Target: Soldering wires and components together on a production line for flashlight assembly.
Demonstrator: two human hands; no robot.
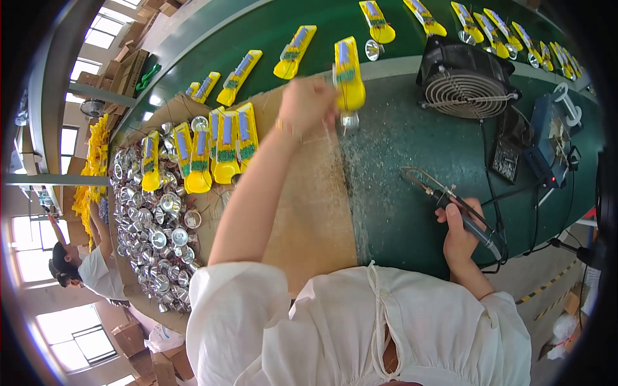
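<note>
My left hand (310, 105) is closed at the left edge of a yellow torch housing (349, 90), its fingers somewhat blurred. That housing carries a blue-wrapped battery and a green circuit board, and a small silver reflector (349, 121) hangs at its near end. In my right hand (459, 235) is a soldering iron (475, 226) with a thin feed tube, its tip pointing up and left over the green bench mat (399, 225). Left of my left forearm, several similar yellow housings (225, 145) lie side by side on cardboard (309, 219).
A heap of silver reflectors (158, 238) covers the left side. Along the far green belt (270, 38) sit more yellow housings (296, 51). A black fan (467, 83) and a blue soldering station (547, 151) stand at right. Another person (90, 264) works at far left.
</note>
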